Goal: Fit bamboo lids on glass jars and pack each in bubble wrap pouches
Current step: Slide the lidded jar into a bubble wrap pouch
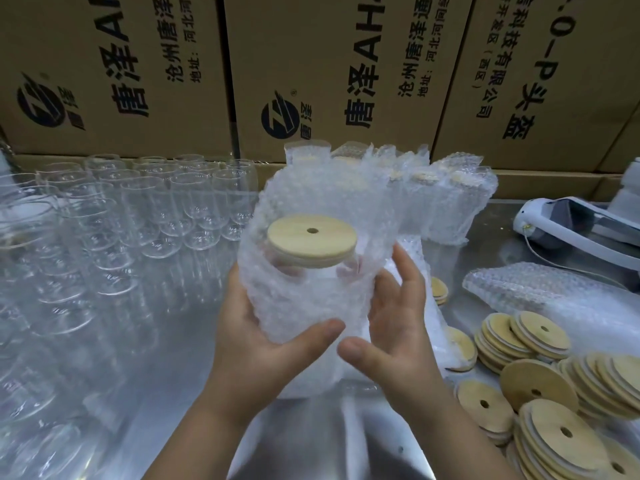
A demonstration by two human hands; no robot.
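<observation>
Fingers [239,292] of left hand [252,341] around the pouch [304,299], right hand [398,323] flat alongside

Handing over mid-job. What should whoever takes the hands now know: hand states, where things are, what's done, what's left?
Left hand: grips the bubble wrap pouch from the left, thumb in front.
Right hand: straight fingers press on the pouch's right side.
In the pouch: a jar with its bamboo lid on; the pouch mouth is open.
Done: wrapped jars stand at the back.
Left: bare jars on the left, loose lids and spare pouches on the right.
</observation>
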